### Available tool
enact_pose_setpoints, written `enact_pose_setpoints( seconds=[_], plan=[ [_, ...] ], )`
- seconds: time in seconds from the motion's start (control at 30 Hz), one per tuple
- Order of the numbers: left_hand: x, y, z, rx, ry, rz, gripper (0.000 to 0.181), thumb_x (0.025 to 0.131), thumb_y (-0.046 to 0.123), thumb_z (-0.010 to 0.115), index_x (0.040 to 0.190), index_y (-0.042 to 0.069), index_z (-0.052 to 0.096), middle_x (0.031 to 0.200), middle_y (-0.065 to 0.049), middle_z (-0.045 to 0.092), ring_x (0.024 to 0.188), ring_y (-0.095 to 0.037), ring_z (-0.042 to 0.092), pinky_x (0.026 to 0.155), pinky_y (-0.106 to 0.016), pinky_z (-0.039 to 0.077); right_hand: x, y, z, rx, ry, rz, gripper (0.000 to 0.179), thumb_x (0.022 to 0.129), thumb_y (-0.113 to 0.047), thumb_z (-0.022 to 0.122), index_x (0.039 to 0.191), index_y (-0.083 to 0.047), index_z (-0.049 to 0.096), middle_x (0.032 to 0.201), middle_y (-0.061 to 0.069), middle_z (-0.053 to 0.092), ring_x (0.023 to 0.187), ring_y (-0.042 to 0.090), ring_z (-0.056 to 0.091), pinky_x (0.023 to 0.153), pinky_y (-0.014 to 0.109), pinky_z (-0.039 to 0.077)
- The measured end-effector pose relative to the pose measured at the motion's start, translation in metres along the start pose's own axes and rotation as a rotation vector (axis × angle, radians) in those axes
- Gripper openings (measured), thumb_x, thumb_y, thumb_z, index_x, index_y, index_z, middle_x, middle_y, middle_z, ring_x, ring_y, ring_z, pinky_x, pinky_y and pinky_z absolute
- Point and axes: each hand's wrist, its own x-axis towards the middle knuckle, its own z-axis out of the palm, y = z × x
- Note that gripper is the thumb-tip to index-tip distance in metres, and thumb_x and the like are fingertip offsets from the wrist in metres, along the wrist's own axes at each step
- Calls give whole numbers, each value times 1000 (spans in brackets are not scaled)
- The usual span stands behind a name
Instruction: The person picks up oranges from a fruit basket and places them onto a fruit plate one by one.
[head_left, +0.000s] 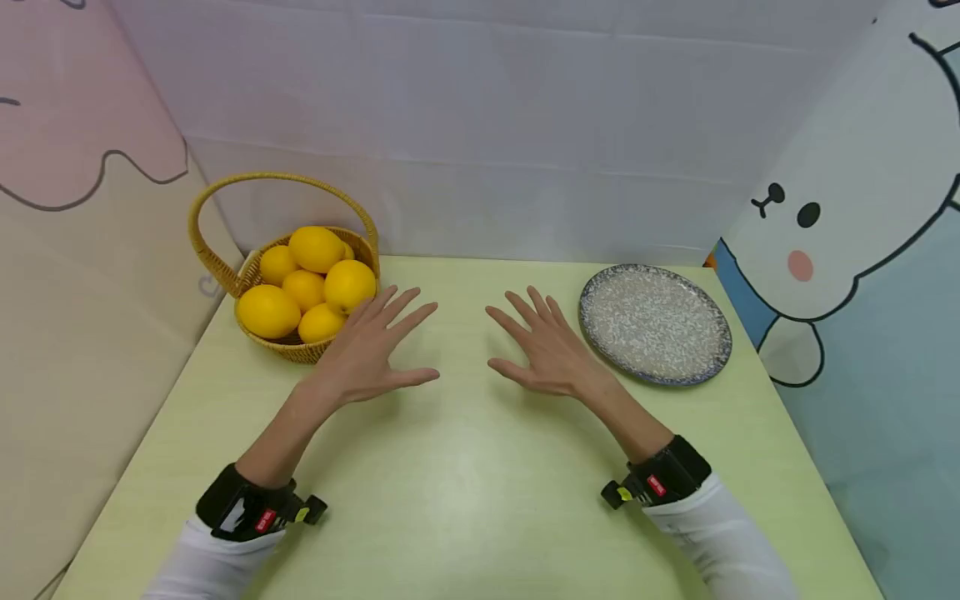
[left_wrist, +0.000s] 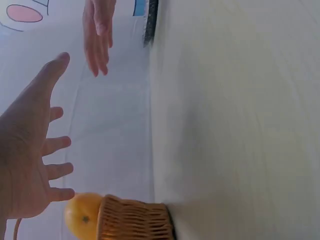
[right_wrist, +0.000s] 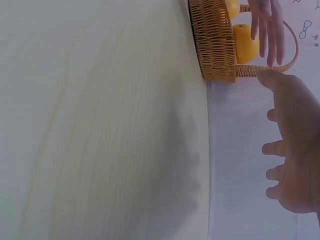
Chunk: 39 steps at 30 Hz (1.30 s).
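Note:
Fingers spread and holding nothing, my left hand (head_left: 363,354) hovers over the table beside a wicker basket (head_left: 300,353). Several yellow lemons (head_left: 268,312) are heaped in that basket, which has a tall arched handle (head_left: 277,177). In the head view my left fingertips overlap its right rim. My right hand (head_left: 547,350), likewise spread and with nothing in it, hangs above the table just left of a speckled grey oval plate (head_left: 655,325) with a dark blue rim. The left wrist view shows the left palm (left_wrist: 22,165) facing sideways, thumb raised; the right wrist view shows the right hand (right_wrist: 295,150) similarly.
A pale yellow-green table (head_left: 465,500) carries the basket at its back left and the plate at its back right. Behind it hangs a white cloth wall (head_left: 480,125). Printed panels with cartoon figures (head_left: 847,208) flank both sides. Each wrist wears a black camera band (head_left: 671,471).

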Motion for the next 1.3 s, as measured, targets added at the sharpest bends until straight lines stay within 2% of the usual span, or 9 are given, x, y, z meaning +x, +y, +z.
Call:
enact_pose_setpoints(
  seconds=[0.2,0.4,0.57,0.7,0.83,0.93,1.0,1.17,1.3],
  plan=[
    [-18,-19,-37,-18,104,-54,96,83,75,67,161,25,40,166,-8,28,151,-35,18,117,-66,20,16,-13,-1,24,35,-45,75,99,-62,50,161,-22,38,164,17,30,152,37,7,119,64,17],
    [-32,-47,-74,-34,368,-39,90,76,48,84,152,9,52,153,-18,46,139,-38,40,112,-61,33,38,-29,0,45,33,-94,74,100,-60,48,163,-22,35,164,16,30,153,35,6,120,63,17],
    [-39,-80,-94,-13,653,-50,73,81,39,73,140,-3,59,142,-23,56,132,-40,45,109,-56,36,58,-50,2,53,33,-158,72,103,-58,47,163,-21,34,165,14,29,153,35,7,121,60,17],
    [-40,-100,-105,-43,854,-157,67,83,37,65,133,-7,62,137,-25,58,130,-37,46,109,-50,36,73,-74,3,64,18,-223,69,105,-54,47,162,-19,35,165,12,29,153,34,10,123,57,17],
    [-40,-107,-117,-165,975,-274,58,87,29,60,133,-6,62,139,-22,56,132,-26,44,113,-40,33,85,-101,7,53,-2,-303,66,105,-50,48,161,-17,37,163,11,32,152,33,14,123,54,19],
    [-40,-117,-117,-259,1022,-353,54,91,28,56,138,1,60,141,-16,53,129,-20,44,111,-33,33,95,-119,11,14,-4,-369,65,105,-48,50,160,-14,40,160,13,37,151,33,18,123,52,21],
    [-42,-130,-111,-318,1011,-424,53,95,32,53,141,5,58,142,-14,52,127,-21,45,108,-32,34,101,-130,16,-13,-1,-404,64,105,-47,52,158,-12,42,158,13,40,150,32,20,123,49,22],
    [-44,-166,-89,-458,834,-658,51,108,38,36,152,16,49,150,-9,46,128,-18,43,111,-32,34,116,-153,29,-70,15,-460,61,104,-42,55,153,-7,48,154,13,45,147,32,27,124,44,20],
    [-39,-182,-80,-637,749,-737,52,112,42,24,153,19,47,145,-6,50,128,-16,45,115,-34,31,127,-168,36,-113,-4,-456,60,104,-40,55,153,-6,47,155,12,43,147,31,27,125,42,19]
  ],
)
